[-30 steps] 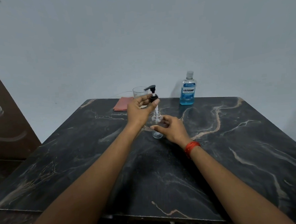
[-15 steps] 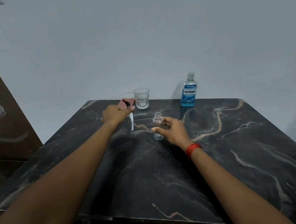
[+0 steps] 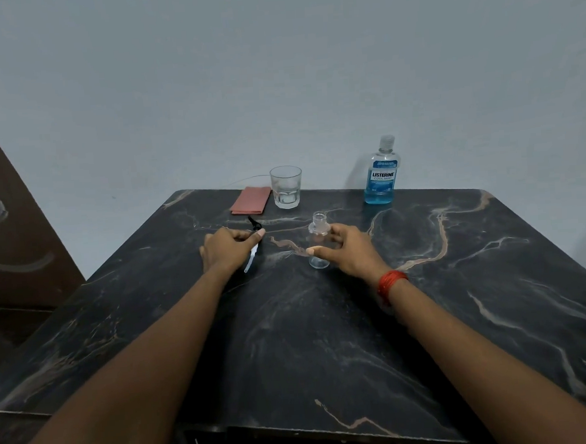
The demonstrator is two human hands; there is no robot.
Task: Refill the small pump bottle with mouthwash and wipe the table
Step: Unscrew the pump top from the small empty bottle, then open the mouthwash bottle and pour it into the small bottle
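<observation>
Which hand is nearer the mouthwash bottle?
Right. The right hand, around the small bottle, is front-left of the mouthwash bottle; the left hand, holding the pump head, is farther left.

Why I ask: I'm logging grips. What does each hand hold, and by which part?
The left hand pinches the pump just below its black head; the right hand grips the small bottle around its body.

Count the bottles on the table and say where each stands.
2. The mouthwash bottle stands at the far edge, right of the glass. The small open bottle stands mid-table, held by the right hand. None seems hidden.
</observation>
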